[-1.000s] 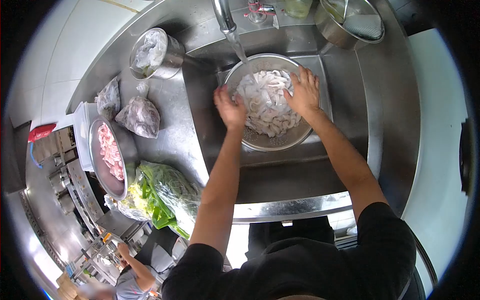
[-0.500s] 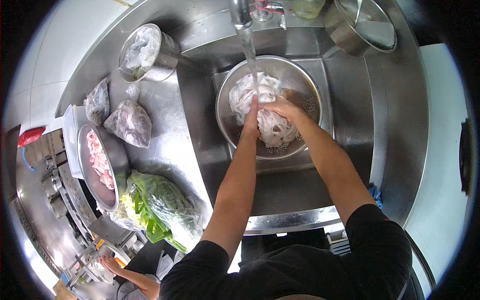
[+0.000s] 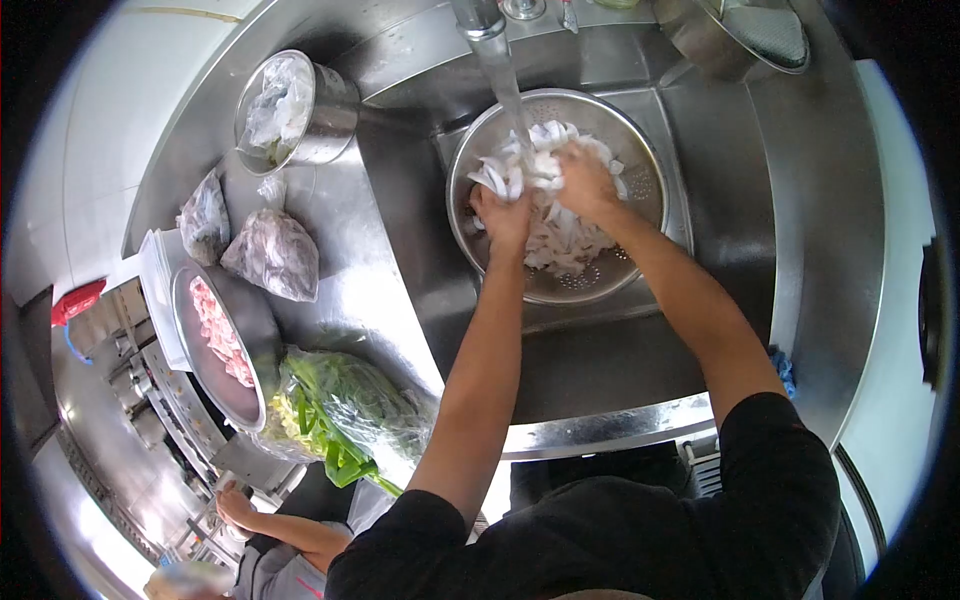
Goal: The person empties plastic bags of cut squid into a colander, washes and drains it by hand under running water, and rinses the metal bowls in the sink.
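Note:
A perforated metal colander sits in the sink and holds a heap of wet white strips that look like sliced squid. Tap water falls onto the heap near its far side. On the left of the heap, my left hand is closed around some strips, whose ends stick out above the fingers. My right hand reaches into the top of the heap, fingers curled on a clump; their tips are partly hidden and slightly blurred.
Left of the sink are a metal pot with a plastic bag, two tied bags, a bowl of pink meat, and bagged green vegetables. Another pot stands at the back right. A co-worker's arm shows lower left.
My hands have moved apart from their joined position, the left to the left and the right upward. The white strips are now more spread out. The camera view has shifted slightly.

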Demonstrator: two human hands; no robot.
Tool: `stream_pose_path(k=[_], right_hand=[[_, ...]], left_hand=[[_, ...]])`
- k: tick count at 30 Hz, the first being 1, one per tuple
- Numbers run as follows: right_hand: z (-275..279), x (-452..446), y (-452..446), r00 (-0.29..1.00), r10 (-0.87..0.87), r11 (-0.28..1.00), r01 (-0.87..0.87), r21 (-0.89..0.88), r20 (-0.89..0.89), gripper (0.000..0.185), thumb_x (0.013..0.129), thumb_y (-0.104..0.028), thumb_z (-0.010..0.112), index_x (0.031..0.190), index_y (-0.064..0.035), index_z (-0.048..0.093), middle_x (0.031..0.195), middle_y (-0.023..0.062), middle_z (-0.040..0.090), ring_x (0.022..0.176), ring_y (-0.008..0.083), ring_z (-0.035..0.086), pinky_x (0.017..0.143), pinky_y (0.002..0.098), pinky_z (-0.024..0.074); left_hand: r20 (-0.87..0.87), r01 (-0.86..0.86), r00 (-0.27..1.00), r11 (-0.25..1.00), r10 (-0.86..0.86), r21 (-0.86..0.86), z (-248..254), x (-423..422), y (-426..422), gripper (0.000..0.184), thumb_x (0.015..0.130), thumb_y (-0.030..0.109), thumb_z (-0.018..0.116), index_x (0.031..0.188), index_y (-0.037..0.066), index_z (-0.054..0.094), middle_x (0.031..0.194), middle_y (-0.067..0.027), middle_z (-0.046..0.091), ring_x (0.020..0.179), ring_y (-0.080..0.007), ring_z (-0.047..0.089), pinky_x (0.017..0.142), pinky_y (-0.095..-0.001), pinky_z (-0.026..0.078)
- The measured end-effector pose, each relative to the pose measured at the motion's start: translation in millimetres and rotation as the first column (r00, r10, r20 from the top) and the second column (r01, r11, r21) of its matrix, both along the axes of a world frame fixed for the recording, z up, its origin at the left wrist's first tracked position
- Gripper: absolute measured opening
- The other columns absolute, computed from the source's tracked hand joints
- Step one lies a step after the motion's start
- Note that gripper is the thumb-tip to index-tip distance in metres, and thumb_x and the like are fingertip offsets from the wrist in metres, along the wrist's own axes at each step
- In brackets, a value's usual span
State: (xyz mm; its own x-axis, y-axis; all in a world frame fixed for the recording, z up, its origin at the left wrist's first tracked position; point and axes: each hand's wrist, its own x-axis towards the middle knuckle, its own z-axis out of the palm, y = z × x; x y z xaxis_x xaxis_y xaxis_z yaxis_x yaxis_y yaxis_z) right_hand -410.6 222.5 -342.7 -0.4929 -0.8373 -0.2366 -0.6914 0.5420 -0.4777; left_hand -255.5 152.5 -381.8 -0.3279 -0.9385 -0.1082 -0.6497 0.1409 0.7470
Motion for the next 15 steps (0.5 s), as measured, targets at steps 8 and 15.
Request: stream_pose_path(k=[8, 15], right_hand=[[-76, -20, -23, 0.891, 0.409, 0.906, -0.422, 0.028, 0.197, 0.051, 0.082, -0.042, 0.070, 0.110, 0.0010, 0.070, 0.094, 0.0291, 0.068, 0.093, 0.0414, 0.068, 0.088, 0.0430, 0.0534], [-22, 19, -21, 0.970, -0.075, 0.997, 0.079, -0.008, 0.231, 0.047, 0.100, -0.041, 0.044, 0.117, -0.0039, 0.067, 0.110, 0.0232, 0.070, 0.107, 0.0400, 0.065, 0.099, 0.0466, 0.0486]], left_hand=[[-0.270, 0.082, 0.915, 0.517, 0.299, 0.852, -74, -27, -25, 0.075, 0.091, 0.055, 0.066, 0.144, 0.006, 0.047, 0.132, -0.0138, 0.059, 0.116, -0.0274, 0.061, 0.098, -0.0440, 0.049], [-0.534, 0.131, 0.774, 0.739, 0.340, 0.661, -101, -21, -5, 0.041, 0.091, 0.027, 0.070, 0.122, 0.002, 0.064, 0.103, -0.0090, 0.068, 0.088, -0.0217, 0.065, 0.080, -0.0367, 0.053]])
